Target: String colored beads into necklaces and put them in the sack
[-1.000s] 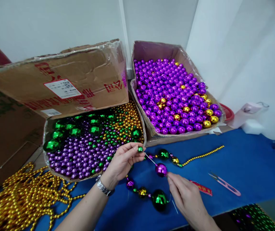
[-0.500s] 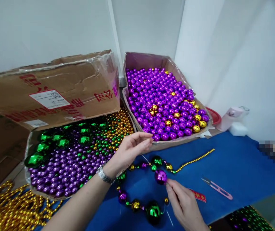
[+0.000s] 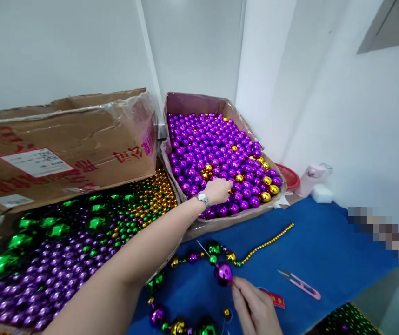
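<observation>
My left hand [image 3: 217, 190], with a watch on its wrist, reaches into the carton of shiny purple beads [image 3: 213, 139]. Its fingers are closed over a gold bead, of which only a sliver shows at the fingertips. At the lower middle, my right hand [image 3: 253, 302] pinches the lower right side of a large purple bead [image 3: 223, 273]. Beside it a bead string [image 3: 179, 325] of green, gold and purple beads curves on the blue cloth. A thin white needle-like piece [image 3: 202, 248] sticks up near its green beads.
Left stands an open carton [image 3: 81, 158] with green, small purple and gold beads. Pink-handled snips [image 3: 304, 286] and a red packet [image 3: 276, 300] lie on the blue cloth [image 3: 332, 242]. A gold bead strand [image 3: 269, 243] extends right. Behind are a red basin [image 3: 288, 177] and white block [image 3: 321, 193].
My left hand has moved from above the carton's front edge into the purple beads, onto a gold one. My right hand keeps its pinch. The view has shifted right.
</observation>
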Demonstrator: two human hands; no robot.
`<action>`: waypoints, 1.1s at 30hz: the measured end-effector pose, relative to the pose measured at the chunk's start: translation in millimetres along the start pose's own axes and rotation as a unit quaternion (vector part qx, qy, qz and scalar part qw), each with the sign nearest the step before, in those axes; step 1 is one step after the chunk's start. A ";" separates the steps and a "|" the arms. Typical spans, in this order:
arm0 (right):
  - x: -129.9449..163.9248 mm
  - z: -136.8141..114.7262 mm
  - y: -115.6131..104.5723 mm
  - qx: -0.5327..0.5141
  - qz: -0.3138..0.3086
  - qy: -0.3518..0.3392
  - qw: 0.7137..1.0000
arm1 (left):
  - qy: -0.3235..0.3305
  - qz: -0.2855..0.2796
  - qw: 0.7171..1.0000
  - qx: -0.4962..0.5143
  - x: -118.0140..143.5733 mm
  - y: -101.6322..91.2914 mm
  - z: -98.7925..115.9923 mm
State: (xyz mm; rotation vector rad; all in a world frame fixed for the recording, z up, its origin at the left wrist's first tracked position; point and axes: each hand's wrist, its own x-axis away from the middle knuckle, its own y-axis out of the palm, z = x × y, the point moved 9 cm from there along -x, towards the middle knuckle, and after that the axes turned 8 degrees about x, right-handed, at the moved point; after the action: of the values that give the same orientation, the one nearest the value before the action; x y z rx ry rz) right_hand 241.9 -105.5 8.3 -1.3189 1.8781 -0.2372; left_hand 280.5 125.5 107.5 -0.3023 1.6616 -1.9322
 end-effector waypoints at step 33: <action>-4.2 3.8 -6.4 0.012 0.019 0.014 1.000 | -0.017 -0.029 0.996 -0.084 2.1 10.6 -10.6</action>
State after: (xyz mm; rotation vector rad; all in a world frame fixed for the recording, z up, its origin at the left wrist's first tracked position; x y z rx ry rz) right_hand 249.6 -103.6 11.6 -1.2695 1.9155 -0.2594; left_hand 276.2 132.5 94.8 -0.4519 1.8141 -1.8215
